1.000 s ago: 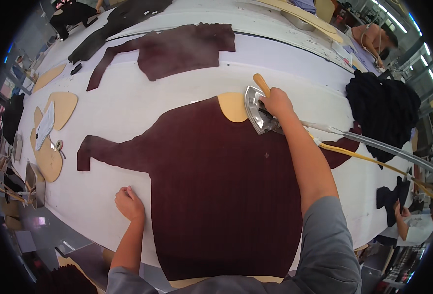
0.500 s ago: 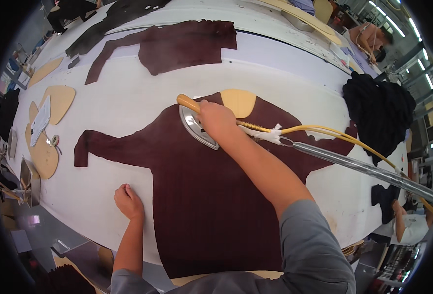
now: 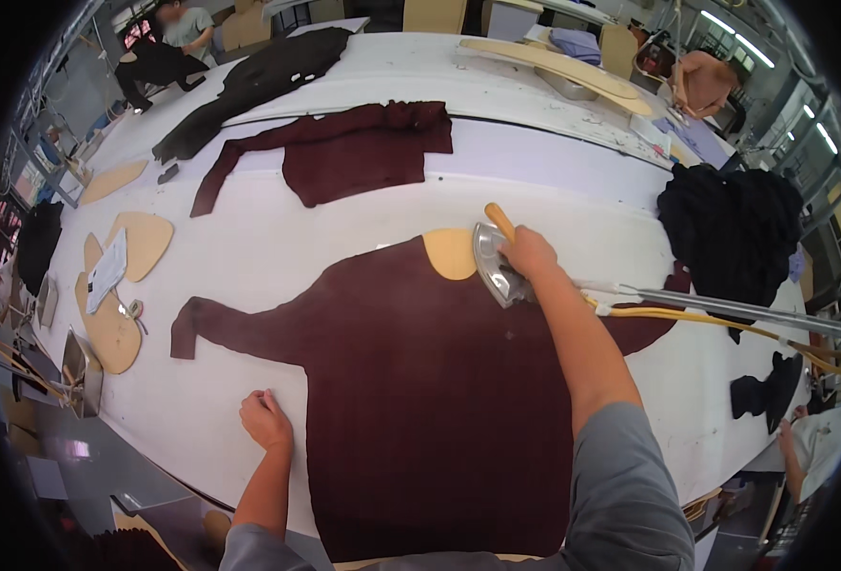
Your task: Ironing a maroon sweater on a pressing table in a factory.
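Observation:
A dark maroon knit sweater (image 3: 430, 409) lies spread flat before me, one sleeve out to the left and the other to the right. At its neckline shows a tan board (image 3: 447, 255). My right hand (image 3: 533, 253) is wrapped round the wooden handle of a steam iron (image 3: 493, 271), whose metal plate rests on the right shoulder beside the neck. My left hand (image 3: 266, 421) is loosely curled on the white tabletop, left of the sweater body and apart from it; nothing shows in its fingers.
A sprung metal arm (image 3: 744, 309) and yellow hoses (image 3: 706, 316) run right from the iron. Black garments (image 3: 730, 243) are heaped at right. Another maroon garment (image 3: 363, 157) lies beyond, tan templates (image 3: 111, 328) at left. Several other people work around the table (image 3: 221, 400).
My right hand has carried the iron rightward across the neckline, from the left shoulder to the right one. The view has tilted up a little. My left hand stays curled on the table.

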Demonstrator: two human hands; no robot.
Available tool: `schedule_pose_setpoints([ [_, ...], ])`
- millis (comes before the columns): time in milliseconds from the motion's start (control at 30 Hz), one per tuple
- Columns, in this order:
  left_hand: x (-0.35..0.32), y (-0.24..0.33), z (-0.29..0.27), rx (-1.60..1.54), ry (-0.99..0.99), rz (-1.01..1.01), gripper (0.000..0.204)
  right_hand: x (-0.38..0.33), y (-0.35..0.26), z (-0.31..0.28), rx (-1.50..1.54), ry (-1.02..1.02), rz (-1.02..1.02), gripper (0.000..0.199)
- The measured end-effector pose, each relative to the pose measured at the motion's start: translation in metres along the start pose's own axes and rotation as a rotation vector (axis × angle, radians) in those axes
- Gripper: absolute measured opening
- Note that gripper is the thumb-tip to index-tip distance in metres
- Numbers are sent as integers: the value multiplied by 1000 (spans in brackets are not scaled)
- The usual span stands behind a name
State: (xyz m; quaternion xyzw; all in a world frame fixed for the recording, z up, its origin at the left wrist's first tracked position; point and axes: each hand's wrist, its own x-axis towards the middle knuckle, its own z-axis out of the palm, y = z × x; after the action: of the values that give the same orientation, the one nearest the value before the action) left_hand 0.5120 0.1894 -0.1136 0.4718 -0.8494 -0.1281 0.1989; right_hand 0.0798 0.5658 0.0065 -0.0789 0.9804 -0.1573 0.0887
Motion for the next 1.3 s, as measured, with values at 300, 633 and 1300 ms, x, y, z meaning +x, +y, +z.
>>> schedule_pose_setpoints([
  [300,20,-2,-9,-63,-106,50,29,-234,146,-45,-449,239,-17,26],
  [633,34,246,74,-28,-382,1120,59,-137,47,53,-150,321,-512,69],
  [1300,132,348,142,-95,-239,770,34,47,43,72,38,361,-273,27],
])
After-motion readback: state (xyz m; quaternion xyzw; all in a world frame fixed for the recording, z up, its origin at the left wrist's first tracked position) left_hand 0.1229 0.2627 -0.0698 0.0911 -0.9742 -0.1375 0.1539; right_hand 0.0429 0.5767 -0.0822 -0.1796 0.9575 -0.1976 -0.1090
